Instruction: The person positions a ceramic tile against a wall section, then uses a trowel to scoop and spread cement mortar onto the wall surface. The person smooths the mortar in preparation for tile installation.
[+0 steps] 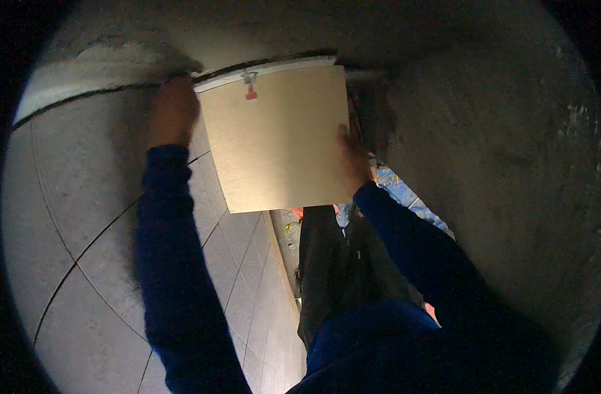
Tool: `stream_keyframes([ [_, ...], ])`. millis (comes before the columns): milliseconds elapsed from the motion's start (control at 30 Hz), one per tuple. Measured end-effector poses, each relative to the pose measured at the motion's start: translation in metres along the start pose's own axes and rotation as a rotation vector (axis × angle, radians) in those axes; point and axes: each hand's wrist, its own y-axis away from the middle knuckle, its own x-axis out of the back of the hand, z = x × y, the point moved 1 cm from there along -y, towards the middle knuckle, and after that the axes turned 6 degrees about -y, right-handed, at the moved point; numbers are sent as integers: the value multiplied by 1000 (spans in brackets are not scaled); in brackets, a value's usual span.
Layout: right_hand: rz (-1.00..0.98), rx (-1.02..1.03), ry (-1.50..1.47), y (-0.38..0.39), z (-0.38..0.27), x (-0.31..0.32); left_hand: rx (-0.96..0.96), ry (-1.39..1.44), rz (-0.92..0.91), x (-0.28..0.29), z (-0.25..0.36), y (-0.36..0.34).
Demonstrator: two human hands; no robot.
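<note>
My right hand (354, 161) grips the right edge of a square beige tile (277, 141), its thumb lying on the tile's face. The tile's far edge lies along a pale strip (274, 69), with a dark gap beyond it. A small red tab with a greyish piece (250, 90) sits at that far edge, left of the middle. By the tile's far left corner, my left hand (173, 113) is closed, its back toward me. Its fingertips are dark and blurred, so what they hold, if anything, is hidden.
Large grey tiles (83, 197) with dark joints cover the left side. A rough dark grey surface (504, 151) fills the right. Below the tile are my dark trousers (326, 262), and a blue patterned sheet or bag (409, 197) lies beyond my right forearm.
</note>
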Motion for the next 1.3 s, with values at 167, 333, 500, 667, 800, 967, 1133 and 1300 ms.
stream_keyframes([
  [167,70,147,-153,-8,-5,-2,-127,-266,-139,-5,-10,-10],
  [333,78,287,365,-10,-1,-1,-151,-176,-186,-3,-15,-9],
  [500,43,-69,-69,-10,-4,-2,-148,-136,-465,-21,-36,-37],
  [667,149,143,-28,-10,2,-5,-283,-254,-483,-21,-45,-38],
  [800,50,137,169,-10,11,-8,-379,-275,-268,-16,-41,-27],
  [967,61,11,-36,-10,7,-7,-96,146,-557,-17,-49,-39],
  [1133,131,-29,-132,-7,-5,-6,-57,261,-722,0,-48,-46],
  [1300,63,-18,-48,-11,-5,-4,-86,126,-744,18,-36,-48],
])
